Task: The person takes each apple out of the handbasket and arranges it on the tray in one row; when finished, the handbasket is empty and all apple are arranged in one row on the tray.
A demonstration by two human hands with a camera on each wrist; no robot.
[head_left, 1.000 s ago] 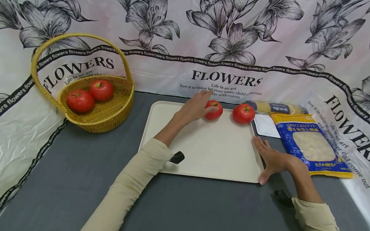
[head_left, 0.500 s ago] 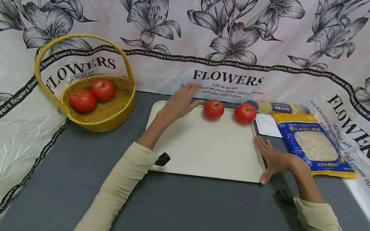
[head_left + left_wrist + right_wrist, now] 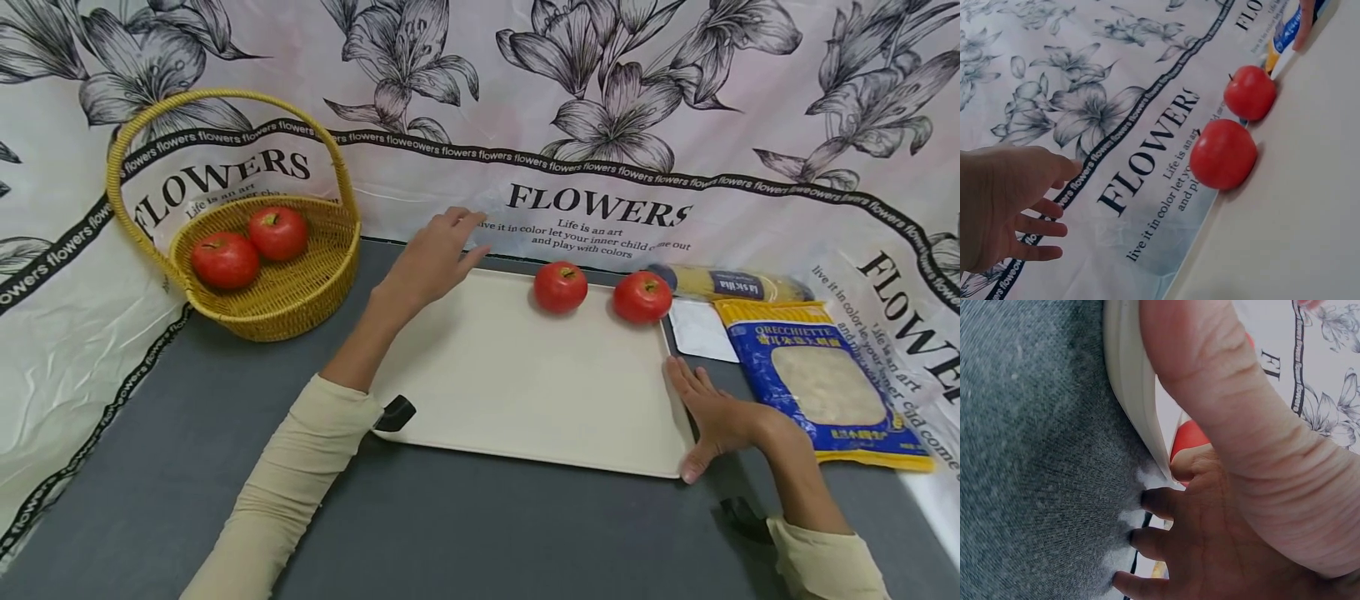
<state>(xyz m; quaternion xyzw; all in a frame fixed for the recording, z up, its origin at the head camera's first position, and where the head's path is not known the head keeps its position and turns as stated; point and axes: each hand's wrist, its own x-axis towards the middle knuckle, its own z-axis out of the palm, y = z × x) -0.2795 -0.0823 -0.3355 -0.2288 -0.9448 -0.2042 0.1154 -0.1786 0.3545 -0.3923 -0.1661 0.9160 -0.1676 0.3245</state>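
Observation:
My left hand (image 3: 429,260) hovers over the far left corner of a cream rectangular tray (image 3: 525,400), fingers loosely spread and nothing in them. Two red apples (image 3: 560,287) sit side by side near the tray's far right corner, to the right of that hand. In the left wrist view both apples (image 3: 1223,154) show apart from the left hand (image 3: 1016,206). At the tray's right edge my right hand (image 3: 723,421) rests with fingers stretched along the side and thumb at the near corner. The right wrist view shows its thumb (image 3: 1210,375) against the tray's rim (image 3: 1132,369).
A yellow woven basket (image 3: 277,321) with a tall handle holds two more red apples (image 3: 225,260) at the back left. Right of the tray lie a blue and yellow orecchiette bag (image 3: 832,387), a pasta packet (image 3: 735,283) and a white flat item (image 3: 701,329). A flower-printed cloth hangs behind.
My left hand has drawn back leftward from the left apple on the tray, which stays in place. My right hand keeps its place at the tray's edge. The head view has shifted slightly.

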